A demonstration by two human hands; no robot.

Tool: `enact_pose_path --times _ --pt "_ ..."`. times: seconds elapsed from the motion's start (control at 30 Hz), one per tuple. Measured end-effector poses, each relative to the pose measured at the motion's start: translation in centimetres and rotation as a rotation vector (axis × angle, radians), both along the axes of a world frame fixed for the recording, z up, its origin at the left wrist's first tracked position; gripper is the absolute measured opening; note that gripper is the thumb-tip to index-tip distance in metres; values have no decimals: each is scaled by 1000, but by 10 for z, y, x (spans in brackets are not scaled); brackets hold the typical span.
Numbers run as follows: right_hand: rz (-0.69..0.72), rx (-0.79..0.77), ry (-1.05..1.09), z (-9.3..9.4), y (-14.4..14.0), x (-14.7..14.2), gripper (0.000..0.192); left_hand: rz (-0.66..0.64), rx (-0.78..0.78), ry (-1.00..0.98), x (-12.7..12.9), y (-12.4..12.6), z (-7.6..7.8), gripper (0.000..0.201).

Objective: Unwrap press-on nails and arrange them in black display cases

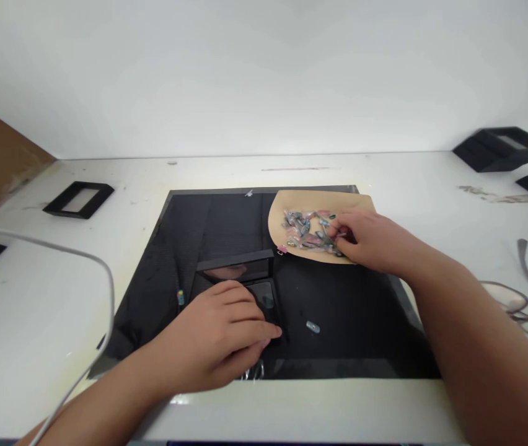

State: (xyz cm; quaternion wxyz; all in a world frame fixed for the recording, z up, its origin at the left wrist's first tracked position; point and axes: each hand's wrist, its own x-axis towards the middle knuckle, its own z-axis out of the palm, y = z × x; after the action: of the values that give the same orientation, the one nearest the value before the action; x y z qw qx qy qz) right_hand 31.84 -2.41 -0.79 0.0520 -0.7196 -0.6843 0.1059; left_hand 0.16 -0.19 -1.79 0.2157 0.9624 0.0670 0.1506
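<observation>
My left hand (229, 331) lies over a small black box (264, 263) with a clear window, its fingers bent around the near side; the palm hides much of the box. A clear pane shows inside beside my fingertips. My right hand (361, 238) is closed in a pinch over a tan sheet (357, 201), among a scatter of press-on nails (299, 226) in pink, teal and silver. A pale sliver shows between its fingertips. One bluish press-on nail (313, 326) lies apart, to the right of the box.
A black mat (338, 365) covers the middle of the white table. Black window boxes stand at the left (78, 199) and far right (501, 148). Glasses (510, 297) lie at right, partly behind my forearm. A white cable (110, 285) arcs across the left. A small multicoloured piece (180, 297) sits on the mat.
</observation>
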Motion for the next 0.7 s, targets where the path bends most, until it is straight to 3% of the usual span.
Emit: enact_pose_path --times 0.7 --pt "16 -12 -35 -5 -1 -3 14 -14 -6 14 0 0 1 25"
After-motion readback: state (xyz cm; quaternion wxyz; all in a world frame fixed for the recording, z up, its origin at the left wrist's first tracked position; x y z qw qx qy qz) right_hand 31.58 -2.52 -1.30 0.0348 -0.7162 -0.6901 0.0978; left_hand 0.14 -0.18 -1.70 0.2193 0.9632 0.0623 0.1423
